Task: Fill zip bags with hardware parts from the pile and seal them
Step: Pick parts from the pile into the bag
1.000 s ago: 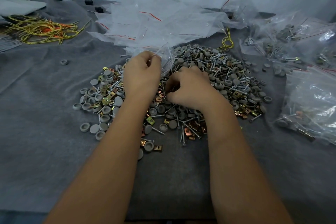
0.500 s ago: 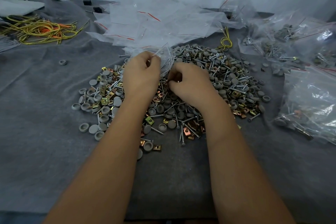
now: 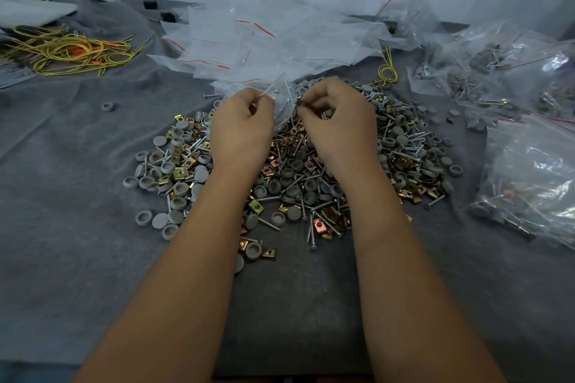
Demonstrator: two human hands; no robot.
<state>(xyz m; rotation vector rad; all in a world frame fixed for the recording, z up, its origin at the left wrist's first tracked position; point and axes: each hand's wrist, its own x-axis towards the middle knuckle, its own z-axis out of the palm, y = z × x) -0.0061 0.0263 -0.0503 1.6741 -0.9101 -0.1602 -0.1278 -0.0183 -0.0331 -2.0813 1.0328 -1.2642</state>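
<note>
The step in hand looks like filling: the left hand (image 3: pixel 241 126) pinches the mouth of a clear zip bag (image 3: pixel 281 102) between thumb and curled fingers, holding it up just above the far edge of the pile (image 3: pixel 298 174), while the right hand (image 3: pixel 337 124) has its fingers clenched round a few small parts, one dark piece showing at the fingertips right beside the bag's opening. What else the right hand holds is hidden by its own knuckles. The next move, as I judge it, calls for slipping those parts through the narrow mouth without the thin film folding shut, so the left hand will need to keep the lip spread; sealing comes only after the bag has its share. The bag is flimsy, glossy and nearly see-through, so its edges are hard to trace against the heap of empty bags (image 3: pixel 273 40) behind it, each with a thin red line near its top. The pile is a mix of slim silvery screws with sharp threads, round grey caps shaped like shallow cups, and small square clips in brass and copper tones. All of it lies on a soft grey cloth (image 3: pixel 68 196) spread over the bench. Filled bags (image 3: pixel 529 183) lie crinkled on the right, and a tangle of yellow wire ties (image 3: pixel 65 51) sits far left.
</note>
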